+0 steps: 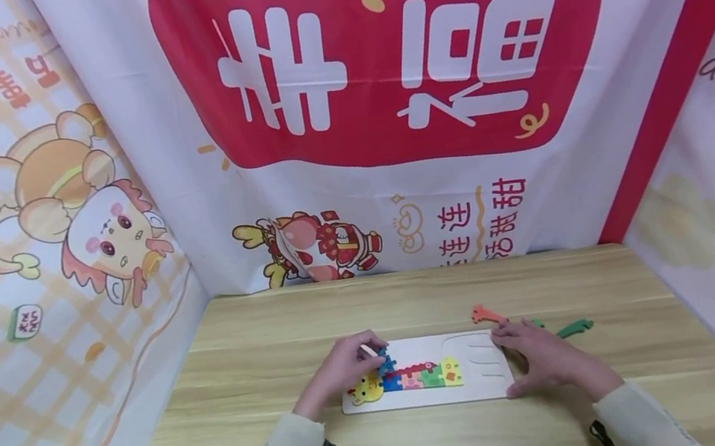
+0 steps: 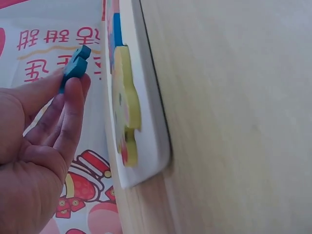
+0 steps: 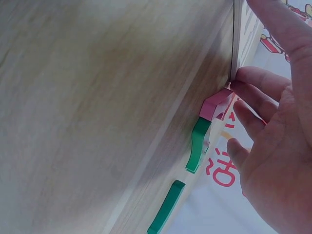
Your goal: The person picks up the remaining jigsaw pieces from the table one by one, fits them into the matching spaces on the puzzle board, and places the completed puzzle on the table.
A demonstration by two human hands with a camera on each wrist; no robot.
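Pieces [image 1: 576, 328], orange and green, lay partly behind the right hand [image 1: 538, 354], its fingers apart at the board [image 1: 420, 398]; the left hand [image 1: 346, 363] pinched a blue piece [image 2: 76, 69].

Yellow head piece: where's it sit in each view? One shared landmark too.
Head: yellow head, bottom centre, at the left end of the board.
Left wrist: yellow head, left of centre, on the board.
Right wrist: not in it.
Shared landmark: white board; right wrist shows its edge, top right.

Printed curtains [image 1: 374, 103] around a wood-grain table [image 1: 448, 442] suggest a booth.
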